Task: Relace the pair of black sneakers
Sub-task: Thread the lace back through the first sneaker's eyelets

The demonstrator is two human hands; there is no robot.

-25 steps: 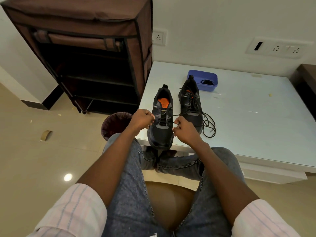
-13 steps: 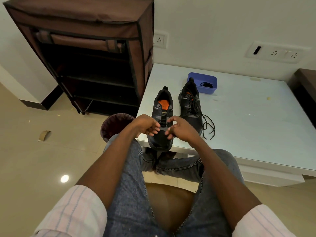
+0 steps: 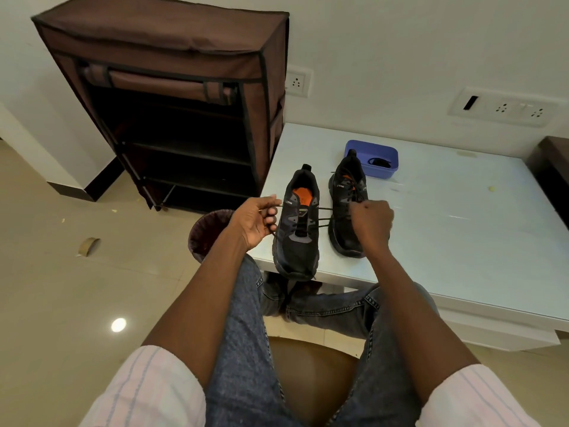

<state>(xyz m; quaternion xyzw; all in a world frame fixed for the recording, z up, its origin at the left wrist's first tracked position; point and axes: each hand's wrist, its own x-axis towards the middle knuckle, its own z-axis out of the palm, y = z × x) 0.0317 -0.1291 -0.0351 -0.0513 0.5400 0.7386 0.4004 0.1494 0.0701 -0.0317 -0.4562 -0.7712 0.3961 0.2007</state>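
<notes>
Two black sneakers with orange insoles stand on the white table (image 3: 462, 241), toes toward me. The left sneaker (image 3: 297, 241) is at the table's front edge, with a black lace (image 3: 321, 218) threaded through its lower eyelets and stretched taut to both sides. My left hand (image 3: 257, 221) pinches one lace end left of that shoe. My right hand (image 3: 371, 224) grips the other end in a fist and covers part of the right sneaker (image 3: 348, 192), which is laced.
A blue plastic tub (image 3: 374, 160) holding something dark sits behind the right sneaker. A brown fabric shoe rack (image 3: 172, 103) stands left of the table, with a dark waste bin (image 3: 206, 232) below my left hand. A tape roll (image 3: 87, 246) lies on the floor.
My hands were close together over the left sneaker; they have moved apart sideways, pulling both lace ends taut. The loose lace coil by the right sneaker is no longer visible.
</notes>
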